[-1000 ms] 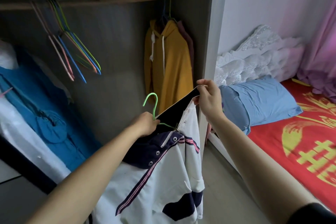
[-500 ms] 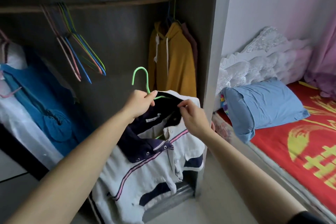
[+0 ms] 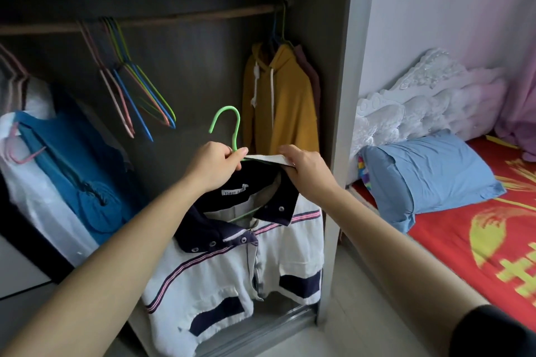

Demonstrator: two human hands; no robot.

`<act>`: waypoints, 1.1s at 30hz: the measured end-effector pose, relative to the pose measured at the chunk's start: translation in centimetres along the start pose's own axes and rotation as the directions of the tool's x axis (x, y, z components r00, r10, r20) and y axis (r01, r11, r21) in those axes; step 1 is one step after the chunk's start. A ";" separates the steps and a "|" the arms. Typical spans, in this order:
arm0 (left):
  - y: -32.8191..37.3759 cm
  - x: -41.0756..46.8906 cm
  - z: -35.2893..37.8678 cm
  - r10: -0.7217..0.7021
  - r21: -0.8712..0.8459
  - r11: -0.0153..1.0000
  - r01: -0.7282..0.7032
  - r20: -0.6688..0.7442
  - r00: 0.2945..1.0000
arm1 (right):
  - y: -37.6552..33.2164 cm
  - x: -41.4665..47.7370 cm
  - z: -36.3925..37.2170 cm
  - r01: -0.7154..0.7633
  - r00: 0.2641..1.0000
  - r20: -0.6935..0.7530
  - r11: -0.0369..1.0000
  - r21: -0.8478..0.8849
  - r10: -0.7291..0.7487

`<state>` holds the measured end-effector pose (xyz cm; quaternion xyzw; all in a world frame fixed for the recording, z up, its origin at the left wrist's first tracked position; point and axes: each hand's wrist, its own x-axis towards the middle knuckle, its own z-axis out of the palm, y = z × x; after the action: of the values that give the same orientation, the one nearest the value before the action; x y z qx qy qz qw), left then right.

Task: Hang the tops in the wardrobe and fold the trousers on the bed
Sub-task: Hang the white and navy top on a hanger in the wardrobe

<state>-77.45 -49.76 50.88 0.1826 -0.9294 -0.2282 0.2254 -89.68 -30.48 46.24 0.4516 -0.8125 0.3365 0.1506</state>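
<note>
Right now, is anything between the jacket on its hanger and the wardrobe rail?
Nothing visible. The rail is bare between the empty hangers and the yellow hoodie, above the green hanger holding the jacket.

On the wardrobe rail (image 3: 162, 18): a bunch of bare hangers (image 3: 136, 95) near the middle, a yellow hoodie (image 3: 281, 107) at the right end, a maroon garment (image 3: 311, 78) just behind it. On the red-covered bed (image 3: 452, 240): a blue pillow (image 3: 429, 174) at the head end, beside the white headboard (image 3: 420, 87).

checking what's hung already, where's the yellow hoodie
Head view: the yellow hoodie hangs at the right end of the rail, just above the right hand.
</note>
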 end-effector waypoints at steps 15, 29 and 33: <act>-1.3 -2.1 -0.2 0.052 -0.112 0.992 -0.065 -0.115 0.992 | 1.9 4.4 -0.1 -0.819 0.546 0.615 0.518 0.247 0.569; -1.5 -0.2 0.9 0.096 0.077 0.994 -0.082 -0.189 0.977 | -2.6 2.5 0.1 -0.510 0.850 0.146 0.860 -0.005 0.506; -1.7 -0.3 0.9 0.084 0.139 0.989 -0.057 -0.196 0.977 | -3.1 1.5 1.1 -0.406 0.912 -0.053 0.877 -0.258 0.407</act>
<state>-77.22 -50.74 49.21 0.1862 -0.9209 -0.1382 0.3134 -87.84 -33.30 47.55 0.2474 -0.9268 0.2489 0.1342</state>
